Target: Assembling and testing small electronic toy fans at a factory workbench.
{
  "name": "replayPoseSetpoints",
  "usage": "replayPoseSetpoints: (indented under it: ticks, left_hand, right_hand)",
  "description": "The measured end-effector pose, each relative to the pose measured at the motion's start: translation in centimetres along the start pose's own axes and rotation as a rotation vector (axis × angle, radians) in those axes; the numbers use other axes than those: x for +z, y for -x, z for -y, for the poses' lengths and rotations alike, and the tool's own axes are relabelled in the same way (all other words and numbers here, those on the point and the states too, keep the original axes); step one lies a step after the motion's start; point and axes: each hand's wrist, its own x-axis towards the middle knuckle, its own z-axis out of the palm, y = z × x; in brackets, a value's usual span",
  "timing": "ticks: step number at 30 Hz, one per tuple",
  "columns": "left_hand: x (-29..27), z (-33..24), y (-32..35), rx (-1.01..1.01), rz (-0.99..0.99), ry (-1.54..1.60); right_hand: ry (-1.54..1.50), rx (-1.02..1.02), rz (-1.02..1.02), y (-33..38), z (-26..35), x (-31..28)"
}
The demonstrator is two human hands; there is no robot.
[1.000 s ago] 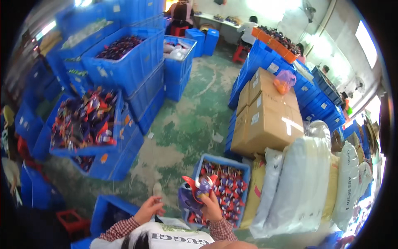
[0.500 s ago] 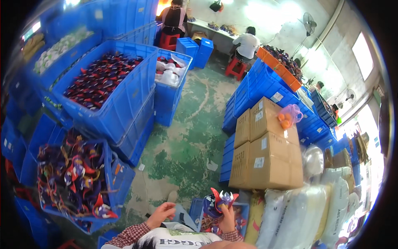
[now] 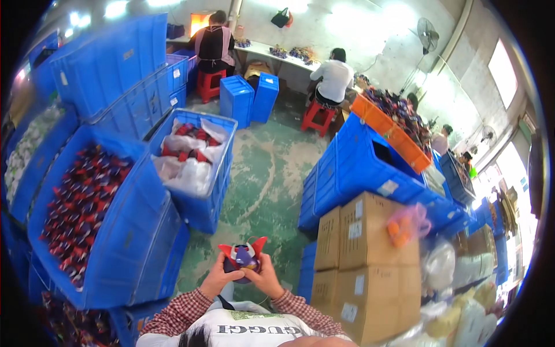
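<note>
A purple toy figure with red and white horn-like parts is held in front of my body by both hands. My left hand grips its left side, fingers closed round the edge. On the opposite side, my right hand is closed on it as well. The toy's underside is hidden by my hands. Left of me, a large blue crate holds many small red and dark purple parts. Loose toys of similar colours lie at the lower left edge, partly cut off.
Stacked cardboard boxes stand close on my right, a pink bag of oranges on top. Beyond them rise blue crates under an orange tray. Green floor runs ahead toward two seated people at a bench.
My left hand, open and apart before, now grips the toy together with my right hand. The toy has moved left and up in the picture. My view has shifted forward past the left-hand crates.
</note>
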Motion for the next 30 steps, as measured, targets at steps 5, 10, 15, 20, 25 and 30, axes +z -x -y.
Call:
replayPoseSetpoints:
  ticks: [5,10,15,20,25,30]
  left_hand:
    - [-2.8,0.1,-17.2,-0.171,-0.033,0.125]
    - [1.1,-2.1,-36.7,-0.141,-0.004,0.193]
    - [4.2,-8.1,-52.8,-0.136,0.021,0.082]
    - [5.8,-11.9,-71.2,-0.012,-0.039,0.154]
    - [6.4,-18.4,-88.2,0.189,-0.099,0.147]
    - [6.7,-26.0,-104.0,0.357,-0.125,0.049]
  right_hand:
    - [0.483,-0.155,0.020,-16.6,-3.9,-2.8]
    - [0.577,-0.128,-0.029,-33.7,-2.2,-11.2]
    - [0.417,-0.140,-0.195,-49.1,0.0,-16.3]
    - [0.153,-0.210,-0.367,-65.6,-2.1,-24.8]
    - [-0.145,0.050,-0.298,-82.5,-4.5,-33.5]
    - [-0.190,0.459,-0.093,-96.3,-8.7,-36.4]
